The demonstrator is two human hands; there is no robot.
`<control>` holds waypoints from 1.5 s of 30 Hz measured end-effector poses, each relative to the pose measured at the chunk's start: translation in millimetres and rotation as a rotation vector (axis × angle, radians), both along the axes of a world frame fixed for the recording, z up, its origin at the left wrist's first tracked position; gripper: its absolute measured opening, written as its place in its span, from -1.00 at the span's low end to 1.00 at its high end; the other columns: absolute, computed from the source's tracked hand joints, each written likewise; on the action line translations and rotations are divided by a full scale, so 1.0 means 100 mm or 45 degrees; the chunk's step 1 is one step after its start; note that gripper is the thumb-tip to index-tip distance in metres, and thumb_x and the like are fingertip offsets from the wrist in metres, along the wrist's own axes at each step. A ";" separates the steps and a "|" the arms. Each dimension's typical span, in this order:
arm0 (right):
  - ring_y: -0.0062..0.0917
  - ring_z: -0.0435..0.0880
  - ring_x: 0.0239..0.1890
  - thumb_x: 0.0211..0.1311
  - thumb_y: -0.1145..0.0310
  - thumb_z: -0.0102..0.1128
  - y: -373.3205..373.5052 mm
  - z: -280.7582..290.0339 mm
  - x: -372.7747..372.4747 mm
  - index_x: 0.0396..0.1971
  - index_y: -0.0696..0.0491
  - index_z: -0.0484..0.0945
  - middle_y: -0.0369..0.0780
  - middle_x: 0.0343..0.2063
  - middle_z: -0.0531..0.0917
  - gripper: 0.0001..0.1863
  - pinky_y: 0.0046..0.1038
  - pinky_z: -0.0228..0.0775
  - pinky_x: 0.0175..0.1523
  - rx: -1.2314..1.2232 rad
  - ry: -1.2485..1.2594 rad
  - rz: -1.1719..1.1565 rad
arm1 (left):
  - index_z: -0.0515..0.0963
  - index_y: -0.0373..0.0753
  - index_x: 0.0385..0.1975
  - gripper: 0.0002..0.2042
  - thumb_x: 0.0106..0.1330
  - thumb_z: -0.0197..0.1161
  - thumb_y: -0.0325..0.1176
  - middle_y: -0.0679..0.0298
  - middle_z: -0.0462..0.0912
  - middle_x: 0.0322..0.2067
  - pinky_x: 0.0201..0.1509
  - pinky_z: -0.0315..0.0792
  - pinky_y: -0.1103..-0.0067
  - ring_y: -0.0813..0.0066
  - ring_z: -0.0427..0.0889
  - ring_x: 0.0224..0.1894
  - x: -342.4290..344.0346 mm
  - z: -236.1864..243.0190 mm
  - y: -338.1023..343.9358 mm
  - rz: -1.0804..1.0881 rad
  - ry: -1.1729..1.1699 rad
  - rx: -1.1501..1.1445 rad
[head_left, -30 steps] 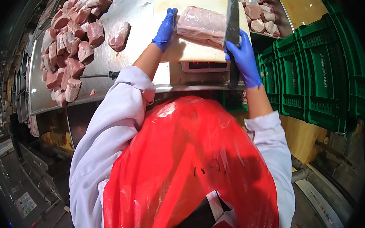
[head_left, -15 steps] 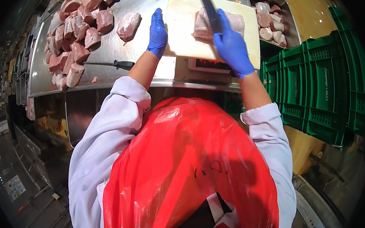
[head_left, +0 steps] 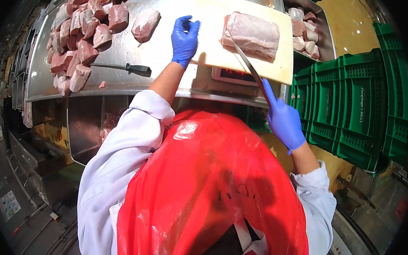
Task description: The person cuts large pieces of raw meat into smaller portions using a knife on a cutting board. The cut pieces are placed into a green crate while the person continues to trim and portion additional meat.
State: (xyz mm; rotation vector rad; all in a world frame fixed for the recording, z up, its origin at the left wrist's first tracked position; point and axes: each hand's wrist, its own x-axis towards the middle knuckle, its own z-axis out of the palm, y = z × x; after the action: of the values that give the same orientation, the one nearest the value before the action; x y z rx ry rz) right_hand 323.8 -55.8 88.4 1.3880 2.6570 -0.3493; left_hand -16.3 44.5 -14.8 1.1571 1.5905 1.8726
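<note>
A pale slab of raw meat (head_left: 252, 34) lies on the white cutting board (head_left: 209, 48), its length running left to right. My right hand (head_left: 286, 123), in a blue glove, is closed round the handle of a long knife (head_left: 247, 62). The blade slants up and left over the board, its tip by the slab's left end. At the board's left edge is my left hand (head_left: 185, 41), also gloved in blue. It is open, with loosely bent fingers and nothing in them. A single cut of meat (head_left: 146, 25) sits on the metal table to its left.
A heap of meat cuts (head_left: 81, 31) covers the table's left side, with a black-handled sharpening rod (head_left: 133, 68) beside it. Below the board sits a scale with a red display (head_left: 235, 76). At right are a metal tray of meat (head_left: 328, 39) and stacked green crates (head_left: 350, 103).
My right hand has pulled the knife back toward me and to the right, off the top of the slab. My left hand has shifted slightly right, its fingers now bent.
</note>
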 end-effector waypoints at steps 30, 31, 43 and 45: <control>-0.07 0.60 -0.58 0.17 0.52 0.08 0.06 0.42 0.07 0.53 -0.22 0.00 -0.01 -0.48 0.61 -0.10 -0.10 0.49 -0.41 0.006 -0.170 0.017 | 0.61 -0.28 -0.42 -0.83 0.21 0.25 -0.29 0.01 0.66 -0.53 -0.31 0.53 0.33 0.10 0.67 -0.47 -0.21 0.12 -0.05 -0.209 0.687 -0.548; -0.06 0.60 -0.57 0.18 0.51 0.09 0.05 0.41 0.02 0.53 -0.24 -0.01 -0.01 -0.48 0.61 -0.10 -0.09 0.48 -0.41 0.035 -0.062 -0.010 | 0.61 -0.28 -0.42 -0.83 0.21 0.26 -0.30 0.05 0.65 -0.56 -0.34 0.52 0.38 0.20 0.65 -0.51 -0.26 0.10 -0.03 -0.221 0.723 -0.506; 0.09 0.67 -0.41 0.23 0.39 0.01 1.06 -0.12 -1.94 0.53 -0.02 -0.10 0.20 -0.49 0.63 -0.14 -0.07 0.48 -0.25 0.166 0.830 -0.851 | 0.58 -0.31 -0.33 -0.77 0.09 0.27 -0.30 0.15 0.62 -0.58 -0.40 0.50 0.47 0.38 0.60 -0.58 -0.77 0.25 0.23 -0.625 0.580 -0.364; 0.10 0.67 -0.40 0.24 0.39 0.01 1.10 -0.23 -2.03 0.53 -0.02 -0.11 0.19 -0.45 0.65 -0.14 -0.05 0.49 -0.26 0.246 0.721 -0.900 | 0.57 -0.32 -0.33 -0.80 0.15 0.29 -0.32 0.18 0.63 -0.55 -0.42 0.46 0.53 0.49 0.57 -0.58 -0.85 0.23 0.37 -0.659 0.472 -0.299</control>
State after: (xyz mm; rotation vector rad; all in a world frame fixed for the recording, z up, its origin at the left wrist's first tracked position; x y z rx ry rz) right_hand 120.7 53.8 65.7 2.6153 2.5106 -0.6419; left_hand -101.2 81.5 8.0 1.6768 1.4501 1.1605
